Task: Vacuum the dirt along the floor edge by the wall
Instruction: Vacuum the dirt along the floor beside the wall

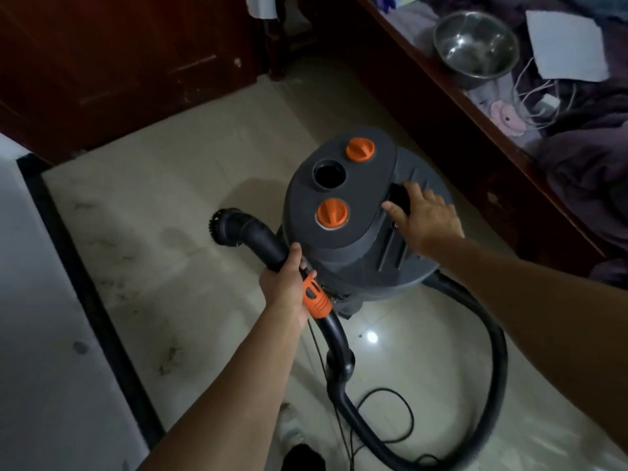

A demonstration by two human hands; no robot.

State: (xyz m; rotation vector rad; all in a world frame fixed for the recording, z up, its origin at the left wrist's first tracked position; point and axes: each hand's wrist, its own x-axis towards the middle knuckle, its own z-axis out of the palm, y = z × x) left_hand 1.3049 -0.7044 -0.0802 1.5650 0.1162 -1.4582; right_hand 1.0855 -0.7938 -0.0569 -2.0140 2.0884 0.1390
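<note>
A grey canister vacuum with two orange knobs stands on the pale tiled floor in the middle. My left hand grips the black hose handle just above its orange collar. The round brush nozzle hangs near the floor to the left of the canister. My right hand rests on the canister's top, fingers reaching into the dark carry-handle recess. Dark dirt smears lie on the tiles along the black skirting of the white wall at the left.
A dark wooden door closes the far side. A bed frame with a steel bowl, papers and cables runs along the right. The black hose loops behind the canister, and a thin power cord lies on the floor.
</note>
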